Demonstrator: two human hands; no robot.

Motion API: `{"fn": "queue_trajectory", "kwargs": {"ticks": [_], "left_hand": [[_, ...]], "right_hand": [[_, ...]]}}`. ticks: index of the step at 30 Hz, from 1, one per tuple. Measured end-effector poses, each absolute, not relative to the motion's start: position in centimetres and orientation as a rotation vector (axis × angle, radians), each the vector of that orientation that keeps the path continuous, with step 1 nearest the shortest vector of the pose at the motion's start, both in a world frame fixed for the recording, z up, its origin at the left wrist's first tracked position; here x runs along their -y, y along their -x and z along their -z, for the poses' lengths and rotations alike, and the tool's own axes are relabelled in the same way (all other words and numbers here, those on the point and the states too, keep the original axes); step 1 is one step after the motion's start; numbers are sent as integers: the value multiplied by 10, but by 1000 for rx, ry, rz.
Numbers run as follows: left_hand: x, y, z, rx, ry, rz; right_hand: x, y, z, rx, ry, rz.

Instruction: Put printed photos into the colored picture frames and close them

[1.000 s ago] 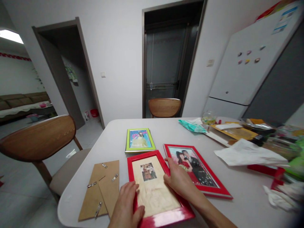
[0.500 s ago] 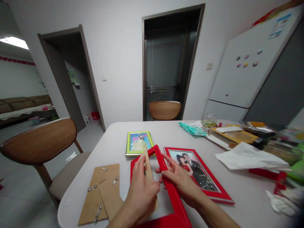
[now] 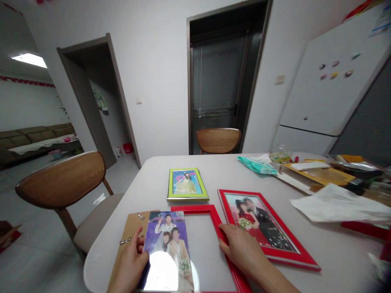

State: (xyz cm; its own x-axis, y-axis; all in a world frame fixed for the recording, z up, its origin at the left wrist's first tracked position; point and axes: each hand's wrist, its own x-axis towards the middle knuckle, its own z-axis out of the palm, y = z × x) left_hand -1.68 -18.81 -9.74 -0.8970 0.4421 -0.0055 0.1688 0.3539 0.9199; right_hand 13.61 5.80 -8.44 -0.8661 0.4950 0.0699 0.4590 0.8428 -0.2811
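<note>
My left hand [image 3: 131, 260] is closed on the left edge of a glossy wedding photo [image 3: 168, 244], with its fingers curled and the thumb beside the edge. A bright glare hides part of the photo's lower half. It overlaps the left part of a red picture frame [image 3: 210, 211], and a brown backing board [image 3: 126, 228] with metal clips shows beneath its left side. My right hand [image 3: 244, 246] grips the right bar of that frame, thumb on the inner side. Just right of it lies a second red picture frame [image 3: 269, 228] with a couple's photo.
A small lime-green picture frame [image 3: 187, 185] lies farther back on the white table [image 3: 220, 171]. To the right are a teal packet [image 3: 258, 165], a white paper sheet [image 3: 336, 203], envelopes and a clear jar [image 3: 281, 154]. Wooden chairs [image 3: 65, 179] stand at the left and far side.
The panel my left hand held upright and tilted by the frame has come down to the left, its photo face now showing over the backing board. The empty frame now lies lower and flatter.
</note>
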Motion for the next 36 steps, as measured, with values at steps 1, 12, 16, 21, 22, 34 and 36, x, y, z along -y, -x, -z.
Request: {"fn": "queue_trajectory", "kwargs": {"ticks": [1,12,16,21,22,34,36], "left_hand": [[189,16,100,-2472,-608,-1450],[192,-9,105,-2856,-1383,-745],[184,-30,116,-2682,-1747,-732],[169,-40,103,-2752,-1745,-1155],[167,-39,96,-2729,-1702,-1307],[124,-69,88,-2029,-185,-2196],[122,-66,89,-1749,-296,-2256]], "right_hand": [[-57,-136,83,2897,751,-353],[-16,-99,92,2465,594,-1373],[8,-71,93,2028,625,-2215],[30,-68,40,1731,387,-2288],[33,-70,28,1704,337,-2262],[-2,-107,62,1331,512,-2361],[-17,-117,62,1353,526,-2369]]}}
